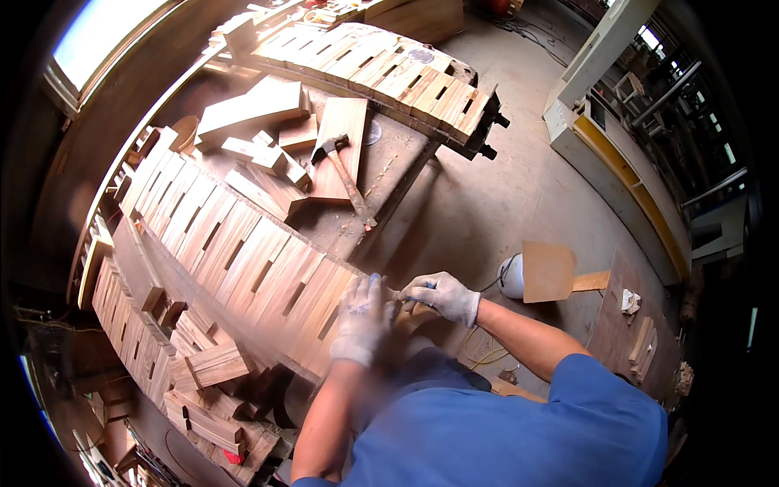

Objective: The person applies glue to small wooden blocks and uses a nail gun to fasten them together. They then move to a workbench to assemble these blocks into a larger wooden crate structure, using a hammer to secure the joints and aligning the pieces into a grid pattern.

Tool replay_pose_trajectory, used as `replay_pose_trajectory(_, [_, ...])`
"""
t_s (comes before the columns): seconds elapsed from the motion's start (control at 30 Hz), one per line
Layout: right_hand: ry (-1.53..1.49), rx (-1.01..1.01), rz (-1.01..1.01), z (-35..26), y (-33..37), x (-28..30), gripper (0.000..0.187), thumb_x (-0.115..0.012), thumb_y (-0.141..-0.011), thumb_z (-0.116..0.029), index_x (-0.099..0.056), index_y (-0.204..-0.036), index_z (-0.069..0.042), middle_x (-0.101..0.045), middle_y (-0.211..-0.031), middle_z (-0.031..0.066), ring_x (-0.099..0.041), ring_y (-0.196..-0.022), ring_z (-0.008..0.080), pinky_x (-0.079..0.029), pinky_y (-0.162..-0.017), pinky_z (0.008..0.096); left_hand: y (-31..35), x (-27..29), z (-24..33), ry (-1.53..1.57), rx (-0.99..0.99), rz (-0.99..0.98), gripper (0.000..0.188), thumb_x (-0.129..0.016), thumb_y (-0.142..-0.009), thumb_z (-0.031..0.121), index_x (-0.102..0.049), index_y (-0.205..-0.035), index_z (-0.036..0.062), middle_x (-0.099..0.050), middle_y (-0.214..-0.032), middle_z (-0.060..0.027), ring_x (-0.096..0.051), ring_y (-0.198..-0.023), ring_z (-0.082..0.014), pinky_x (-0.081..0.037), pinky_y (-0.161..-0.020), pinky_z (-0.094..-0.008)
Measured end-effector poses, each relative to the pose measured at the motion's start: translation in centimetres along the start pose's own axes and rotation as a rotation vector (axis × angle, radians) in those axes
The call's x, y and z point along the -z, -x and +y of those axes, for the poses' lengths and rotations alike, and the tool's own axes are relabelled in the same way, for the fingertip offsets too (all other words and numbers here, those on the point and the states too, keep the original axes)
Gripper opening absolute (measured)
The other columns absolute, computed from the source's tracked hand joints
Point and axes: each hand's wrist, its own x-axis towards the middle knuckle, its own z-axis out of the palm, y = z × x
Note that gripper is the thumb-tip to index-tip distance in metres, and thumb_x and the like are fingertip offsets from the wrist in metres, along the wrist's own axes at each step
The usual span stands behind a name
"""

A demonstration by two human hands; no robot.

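In white work gloves, both my hands are at the near end of a long row of slotted wooden blocks (235,247). My left hand (359,318) lies on the last blocks with its fingers stretched out. Just to its right, beyond the row's end, my right hand (445,299) is closed, its fingers bent round something small that I cannot make out. A blur below the hands hides part of that end. Farther off, a claw hammer (347,174) with a wooden handle rests partly on a flat board (338,130).
Loose wooden blocks (251,114) are piled behind the row. A second slotted row (389,73) lies at the back, and a third (130,325) at the left beside stacked offcuts (211,365). A white bucket (511,277) stands on the floor at right, partly behind a brown sheet (548,272).
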Motion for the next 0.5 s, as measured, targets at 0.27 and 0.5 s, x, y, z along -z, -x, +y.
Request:
replay_pose_trajectory(0.27, [-0.056, -0.082, 0.043, -1.5, 0.7, -0.6, 0.033, -0.064, -0.108, -0.030, -0.080, -0.113, -0.002, -0.080, -0.099, 0.0046, -0.071, -0.093, 0.0107, -0.057, -0.089, 0.0298, -1.1, -1.3, -0.5, -0.004, -0.009, -0.046, 0.068, -0.070, -0.096, 0.032, -0.050, -0.154, 0.0019, -0.060, -0.148, -0.0225, -0.049, -0.144, -0.0467, -0.037, -0.120, -0.0592])
replay_pose_trajectory(0.5, [0.036, -0.053, 0.171, -2.0, 1.3, -1.2, 0.031, -0.070, -0.105, -0.028, -0.078, -0.118, -0.002, -0.081, -0.102, 0.0071, -0.073, -0.095, 0.0120, -0.059, -0.090, 0.0302, -0.9, -1.6, -0.8, -0.004, -0.035, -0.002, 0.066, -0.071, -0.097, 0.033, -0.052, -0.153, 0.0033, -0.061, -0.147, -0.0221, -0.050, -0.144, -0.0468, -0.037, -0.121, -0.0588])
